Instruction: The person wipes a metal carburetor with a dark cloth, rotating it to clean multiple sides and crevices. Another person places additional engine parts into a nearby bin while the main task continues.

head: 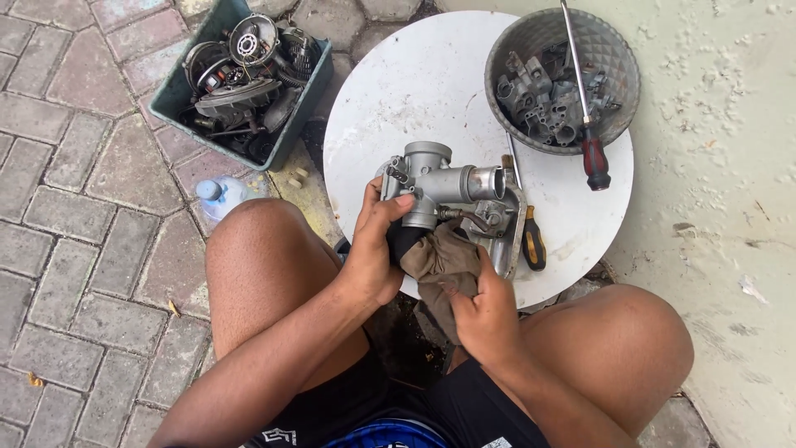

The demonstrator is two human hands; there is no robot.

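Observation:
My left hand [375, 249] grips a grey metal carburetor [448, 187] by its left side, thumb across the body. Beneath it my right hand [485, 311] is closed on a brown rag [439, 265], pressed up against the carburetor's underside. Both hands hover over the near edge of a round white board [414, 91] between my knees. A black-and-yellow-handled screwdriver [532, 241] lies on the board just right of the carburetor.
A grey round basket [613, 58] of metal carburetor parts sits at the board's far right, with a red-and-black screwdriver [593, 153] leaning out of it. A green bin [178, 95] of engine parts stands on the paving at the left. A plastic bottle [217, 195] lies by my left knee.

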